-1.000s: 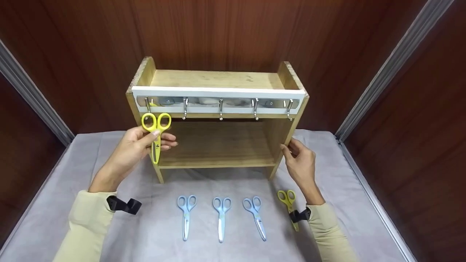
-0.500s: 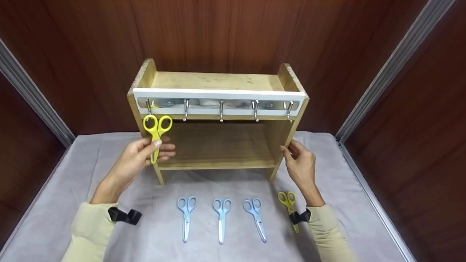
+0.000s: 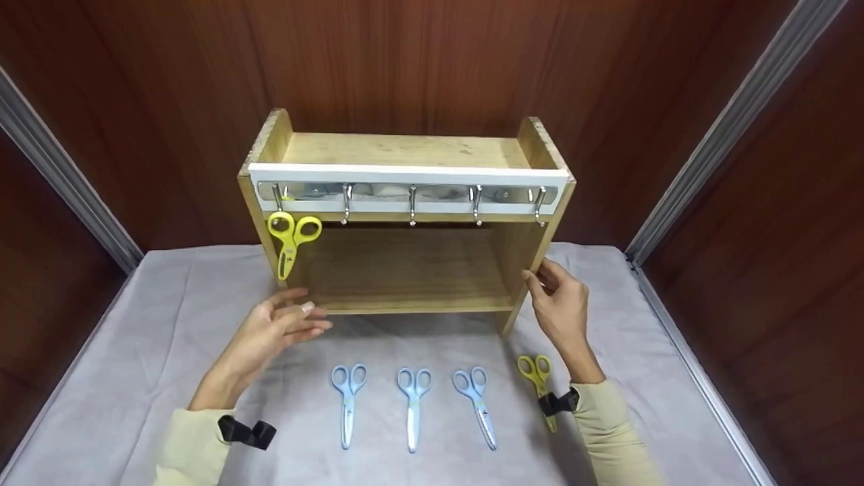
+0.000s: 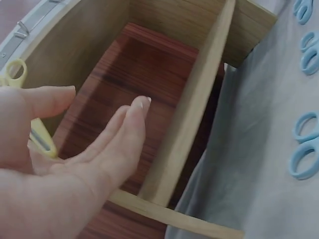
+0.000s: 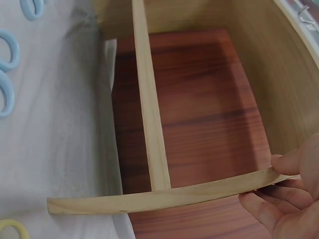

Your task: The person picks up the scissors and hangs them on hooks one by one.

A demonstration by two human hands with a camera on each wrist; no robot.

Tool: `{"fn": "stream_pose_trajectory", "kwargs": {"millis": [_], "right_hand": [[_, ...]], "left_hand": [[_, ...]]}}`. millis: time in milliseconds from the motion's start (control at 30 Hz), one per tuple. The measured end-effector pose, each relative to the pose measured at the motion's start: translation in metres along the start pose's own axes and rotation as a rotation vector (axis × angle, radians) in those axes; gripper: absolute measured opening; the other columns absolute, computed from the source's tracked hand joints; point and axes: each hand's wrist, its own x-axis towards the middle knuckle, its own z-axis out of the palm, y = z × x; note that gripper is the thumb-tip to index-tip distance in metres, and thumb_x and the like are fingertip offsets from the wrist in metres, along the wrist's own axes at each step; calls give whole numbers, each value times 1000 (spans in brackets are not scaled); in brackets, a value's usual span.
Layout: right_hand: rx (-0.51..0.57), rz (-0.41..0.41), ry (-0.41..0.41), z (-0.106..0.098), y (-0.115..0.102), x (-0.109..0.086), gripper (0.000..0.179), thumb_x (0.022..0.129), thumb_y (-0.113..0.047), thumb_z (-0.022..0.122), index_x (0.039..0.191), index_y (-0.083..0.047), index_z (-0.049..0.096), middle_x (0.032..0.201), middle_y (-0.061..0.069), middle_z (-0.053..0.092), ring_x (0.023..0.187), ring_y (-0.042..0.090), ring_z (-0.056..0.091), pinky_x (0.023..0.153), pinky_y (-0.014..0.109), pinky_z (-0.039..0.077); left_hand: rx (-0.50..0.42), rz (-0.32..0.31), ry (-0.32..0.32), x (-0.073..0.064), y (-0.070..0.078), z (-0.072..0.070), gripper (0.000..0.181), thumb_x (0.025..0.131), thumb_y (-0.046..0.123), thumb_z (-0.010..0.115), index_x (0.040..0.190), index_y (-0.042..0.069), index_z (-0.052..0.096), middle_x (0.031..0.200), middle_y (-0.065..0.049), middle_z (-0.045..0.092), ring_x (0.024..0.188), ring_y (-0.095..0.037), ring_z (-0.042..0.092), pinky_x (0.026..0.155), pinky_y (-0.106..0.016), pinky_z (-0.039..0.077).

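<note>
Yellow scissors hang by one finger loop from the leftmost hook of the metal hook rail on the wooden shelf. My left hand is just below them with nothing in it, its fingers extended and apart from the scissors. In the left wrist view the thumb and fingers are spread in front of the shelf opening. My right hand pinches the front edge of the shelf's right side panel between thumb and fingers.
Several hooks along the rail hold nothing. On the grey cloth before the shelf lie blue scissors, more blue scissors, a third blue pair and yellow scissors partly under the right wrist. Wood-look panels surround the table.
My left hand has released the yellow scissors, which now hang from the leftmost hook, and has moved down. My right hand keeps its grip on the side panel.
</note>
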Motion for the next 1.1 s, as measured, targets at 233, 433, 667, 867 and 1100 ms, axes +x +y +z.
{"fn": "stream_pose_trajectory", "kwargs": {"millis": [233, 433, 667, 867, 1100], "right_hand": [[4, 7, 0, 1, -1, -2, 29, 96, -7, 75, 122, 5, 74, 112, 23, 79, 100, 35, 79, 79, 6, 56], [20, 17, -2, 2, -3, -3, 29, 95, -6, 75, 122, 4, 74, 113, 23, 79, 102, 34, 79, 79, 7, 57], [91, 24, 0, 4, -3, -3, 33, 92, -12, 82, 122, 0, 76, 112, 21, 80, 104, 33, 79, 83, 13, 60], [80, 32, 15, 5, -3, -3, 33, 92, -12, 82, 123, -1, 76, 112, 21, 80, 103, 33, 79, 81, 9, 58], [29, 28, 43, 5, -3, -2, 30, 92, -6, 79, 120, 3, 76, 111, 22, 80, 101, 33, 79, 78, 4, 56]], "left_hand": [[125, -57, 85, -6, -19, 13, 56, 105, 14, 59, 153, -7, 37, 125, -14, 72, 102, -12, 74, 91, -25, 62], [231, -59, 151, -16, -34, 29, 47, 101, 7, 60, 145, -7, 52, 127, -22, 68, 105, -18, 72, 93, -29, 62], [410, -6, 199, -26, -51, 49, 43, 99, 7, 65, 140, -5, 59, 129, -22, 70, 118, -33, 70, 102, -41, 60], [523, 42, 222, -31, -59, 66, 41, 97, 5, 67, 137, -3, 63, 132, -22, 71, 122, -37, 69, 103, -46, 59], [767, 71, 231, -33, -69, 82, 49, 96, 13, 73, 139, -7, 60, 137, -27, 65, 124, -46, 66, 104, -56, 57]]}}
